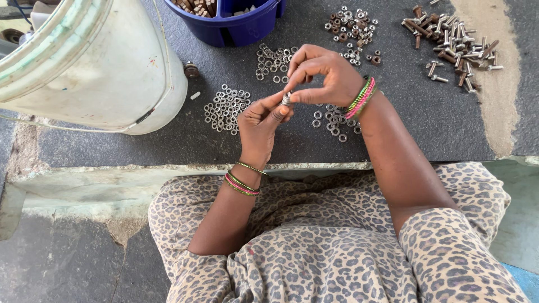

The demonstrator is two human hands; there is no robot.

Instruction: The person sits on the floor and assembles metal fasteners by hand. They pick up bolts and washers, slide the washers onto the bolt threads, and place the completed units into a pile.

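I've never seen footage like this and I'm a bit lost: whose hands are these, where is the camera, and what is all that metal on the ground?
There is no machine here. The one picture comes from a camera worn on a person's head, looking down at their own two bare hands and their lap in leopard-print cloth.

The left hand and the right hand meet in the middle and together pinch a small silvery metal fastener; its exact kind is too small to tell.

On the dark grey stone slab lie sorted heaps: flat silvery washers, a second washer heap under the right wrist, toothed washers, small nuts and rusty bolts. A large white plastic bucket stands to the left, and a blue divided plastic tub at the top.
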